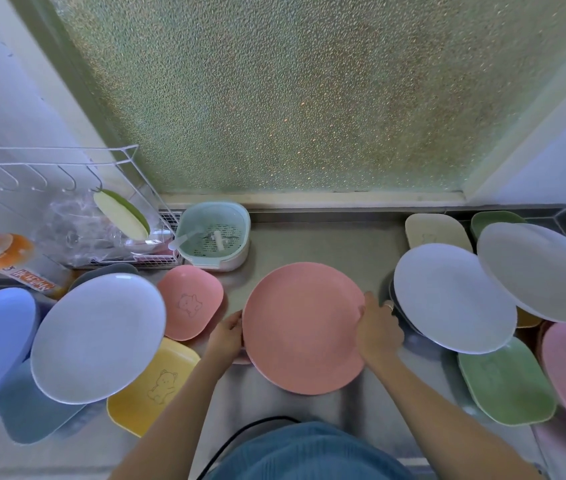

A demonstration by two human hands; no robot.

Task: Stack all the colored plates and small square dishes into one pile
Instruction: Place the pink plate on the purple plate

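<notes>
1. Pink round plate [304,327] sits dead centre on the steel counter [326,244], gripped by both hands!
2. Left hand [227,336] curls on its nine o'clock rim; right hand [377,332] clamps three o'clock.
3. Looks like founding the pile; next likely the grey plate [453,297] at three o'clock.

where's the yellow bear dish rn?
Head view, lower left: the yellow bear dish lies on the counter, partly under the pale lavender plate, just left of the left forearm.
</notes>
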